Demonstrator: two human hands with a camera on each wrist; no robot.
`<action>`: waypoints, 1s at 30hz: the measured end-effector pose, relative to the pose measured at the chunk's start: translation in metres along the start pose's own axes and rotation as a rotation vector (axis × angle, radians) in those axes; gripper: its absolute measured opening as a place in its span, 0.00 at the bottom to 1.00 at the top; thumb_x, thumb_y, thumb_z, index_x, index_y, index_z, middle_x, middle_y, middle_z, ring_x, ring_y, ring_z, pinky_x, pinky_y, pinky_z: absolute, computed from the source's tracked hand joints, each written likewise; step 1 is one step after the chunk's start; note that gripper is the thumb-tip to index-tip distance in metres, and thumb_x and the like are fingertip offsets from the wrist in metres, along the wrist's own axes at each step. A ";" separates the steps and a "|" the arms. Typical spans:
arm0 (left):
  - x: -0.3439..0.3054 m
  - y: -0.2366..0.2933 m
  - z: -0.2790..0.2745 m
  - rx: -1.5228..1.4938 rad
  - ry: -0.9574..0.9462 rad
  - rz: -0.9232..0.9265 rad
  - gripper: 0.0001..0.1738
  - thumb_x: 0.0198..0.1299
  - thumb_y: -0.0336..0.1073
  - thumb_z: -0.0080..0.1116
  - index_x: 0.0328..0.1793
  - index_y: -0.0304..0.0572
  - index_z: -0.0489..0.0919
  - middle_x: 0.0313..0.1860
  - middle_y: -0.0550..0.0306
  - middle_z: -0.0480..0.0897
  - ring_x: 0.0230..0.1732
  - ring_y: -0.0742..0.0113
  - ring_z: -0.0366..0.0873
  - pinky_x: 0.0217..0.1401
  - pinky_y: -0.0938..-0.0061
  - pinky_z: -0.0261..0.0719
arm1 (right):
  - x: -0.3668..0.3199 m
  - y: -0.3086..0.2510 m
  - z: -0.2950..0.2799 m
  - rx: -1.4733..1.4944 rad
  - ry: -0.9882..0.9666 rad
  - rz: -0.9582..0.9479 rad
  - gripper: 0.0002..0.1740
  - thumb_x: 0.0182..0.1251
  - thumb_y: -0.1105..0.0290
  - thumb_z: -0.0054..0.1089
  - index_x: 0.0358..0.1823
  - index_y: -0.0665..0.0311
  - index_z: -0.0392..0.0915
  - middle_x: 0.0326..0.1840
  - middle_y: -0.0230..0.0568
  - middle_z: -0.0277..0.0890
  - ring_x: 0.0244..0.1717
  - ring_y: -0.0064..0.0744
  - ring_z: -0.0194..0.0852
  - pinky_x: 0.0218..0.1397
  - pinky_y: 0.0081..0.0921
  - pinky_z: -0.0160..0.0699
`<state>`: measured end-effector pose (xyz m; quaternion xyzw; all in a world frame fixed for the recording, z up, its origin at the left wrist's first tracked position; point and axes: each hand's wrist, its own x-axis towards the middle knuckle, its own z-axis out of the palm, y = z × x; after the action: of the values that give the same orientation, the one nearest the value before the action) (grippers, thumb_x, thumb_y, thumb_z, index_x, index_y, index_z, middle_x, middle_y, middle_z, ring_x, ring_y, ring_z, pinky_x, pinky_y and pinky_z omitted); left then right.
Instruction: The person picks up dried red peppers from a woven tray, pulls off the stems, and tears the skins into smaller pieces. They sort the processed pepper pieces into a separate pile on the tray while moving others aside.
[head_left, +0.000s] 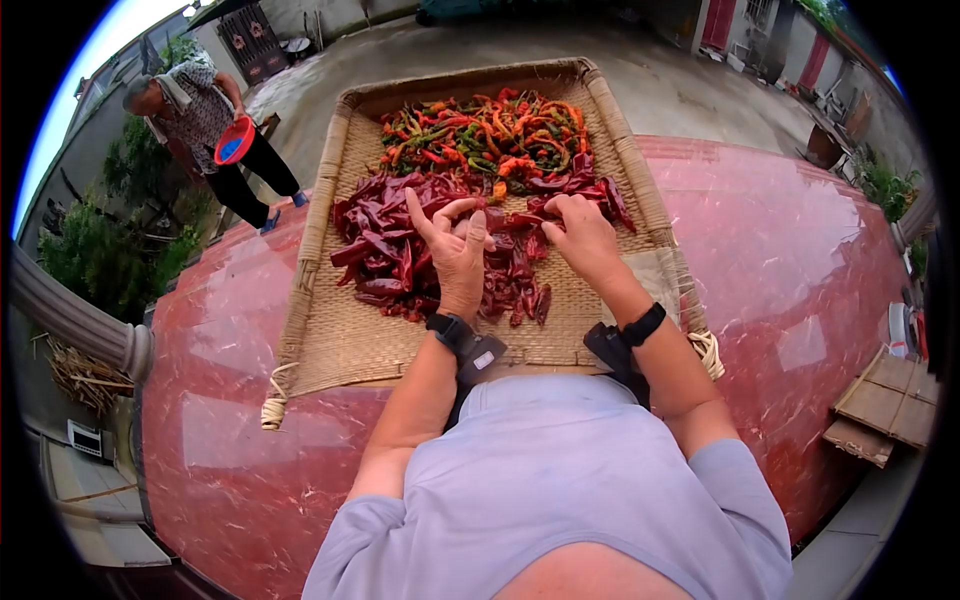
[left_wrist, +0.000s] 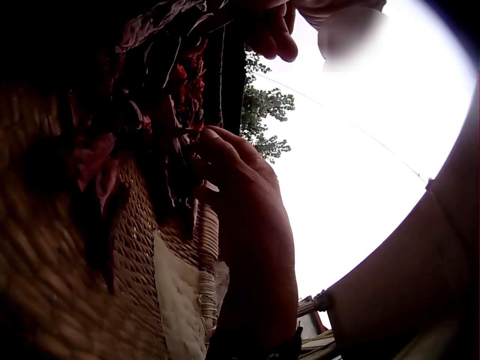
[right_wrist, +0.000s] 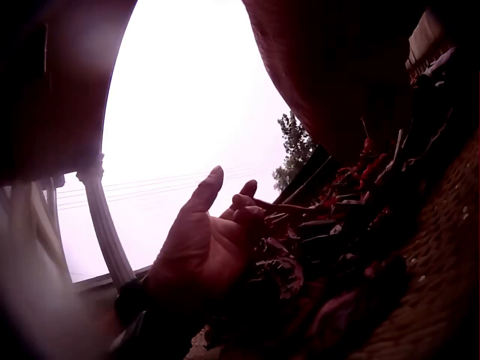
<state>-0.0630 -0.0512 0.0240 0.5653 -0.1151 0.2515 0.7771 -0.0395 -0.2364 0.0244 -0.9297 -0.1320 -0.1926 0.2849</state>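
Observation:
Dark red dried chili peppers (head_left: 385, 245) are heaped in a woven tray (head_left: 345, 350) in front of me. My left hand (head_left: 460, 262) is over their near side, one finger raised straight and the others bent. In the right wrist view the left hand's (right_wrist: 206, 244) bent fingertips overlap the chilies, and I cannot tell whether they hold one. My right hand (head_left: 588, 238) is at the heap's right side, thumb and index finger pinching a dried chili (head_left: 525, 220). The left wrist view shows the right hand (left_wrist: 251, 202) with fingertips together at the dark chilies.
Orange, red and green chilies (head_left: 490, 130) fill the tray's far end. The tray lies on a polished red stone surface (head_left: 770, 260). A person (head_left: 195, 115) stands at the far left holding a red basin (head_left: 236, 140). Boards (head_left: 890, 395) lie at the right.

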 end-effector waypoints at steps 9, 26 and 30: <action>-0.004 -0.018 -0.010 0.205 -0.149 -0.178 0.23 0.71 0.28 0.55 0.71 0.40 0.68 0.44 0.61 0.78 0.31 0.79 0.75 0.32 0.82 0.77 | 0.003 0.022 0.029 -0.052 0.163 -0.013 0.06 0.65 0.64 0.64 0.40 0.54 0.83 0.38 0.39 0.79 0.46 0.46 0.75 0.47 0.43 0.77; -0.007 -0.014 -0.012 0.163 -0.159 -0.120 0.23 0.71 0.33 0.54 0.70 0.40 0.67 0.43 0.58 0.76 0.30 0.78 0.73 0.31 0.81 0.76 | 0.015 -0.004 0.015 0.102 -0.019 -0.014 0.15 0.65 0.66 0.66 0.52 0.59 0.81 0.43 0.40 0.84 0.52 0.44 0.78 0.55 0.38 0.75; -0.005 -0.017 -0.013 0.159 -0.131 -0.131 0.22 0.71 0.34 0.55 0.69 0.40 0.68 0.42 0.58 0.76 0.30 0.77 0.73 0.31 0.80 0.76 | 0.029 0.005 0.021 -0.445 0.074 -0.206 0.18 0.61 0.73 0.67 0.53 0.57 0.81 0.62 0.41 0.73 0.71 0.46 0.61 0.71 0.43 0.58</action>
<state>-0.0599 -0.0438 0.0036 0.6469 -0.1080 0.1709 0.7353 -0.0056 -0.2244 0.0188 -0.9434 -0.1700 -0.2791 0.0568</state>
